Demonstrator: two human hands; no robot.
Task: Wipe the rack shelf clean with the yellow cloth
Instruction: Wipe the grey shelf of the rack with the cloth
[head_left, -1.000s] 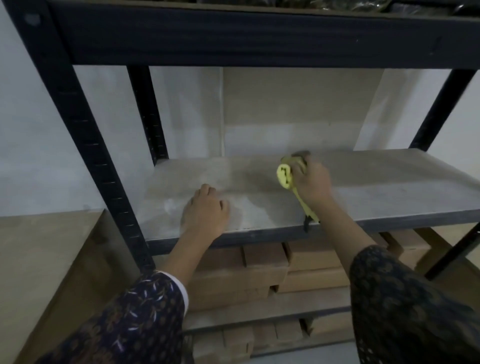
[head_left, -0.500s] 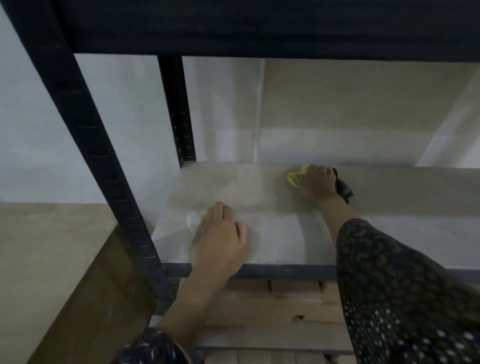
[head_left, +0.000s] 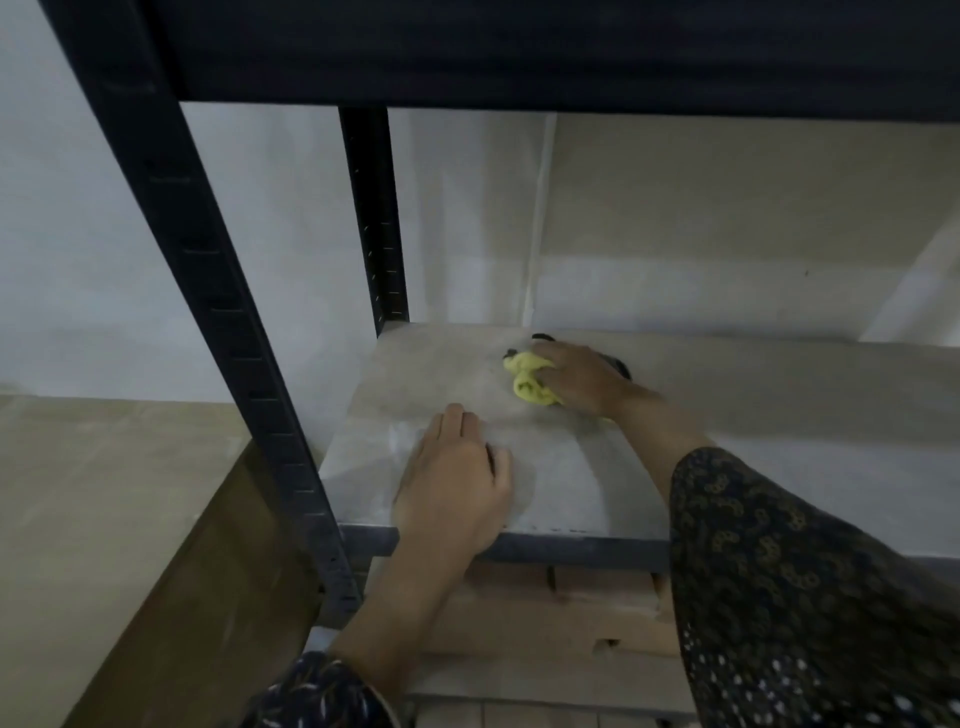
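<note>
rack shelf (head_left: 753, 415), wooden blocks (head_left: 545, 618) on tier below it. front post (head_left: 208, 312) left of left hand (head_left: 457, 483), which lies flat on shelf, fingers straight. beyond it right hand (head_left: 582, 382), fingers curled round bunched yellow cloth (head_left: 530, 382) on shelf.

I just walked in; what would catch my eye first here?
The bright yellow cloth, bunched in the right hand toward the back of the grey shelf, stands out in the dim scene. The left hand lies flat near the shelf's front edge, beside the dark rack post.
</note>
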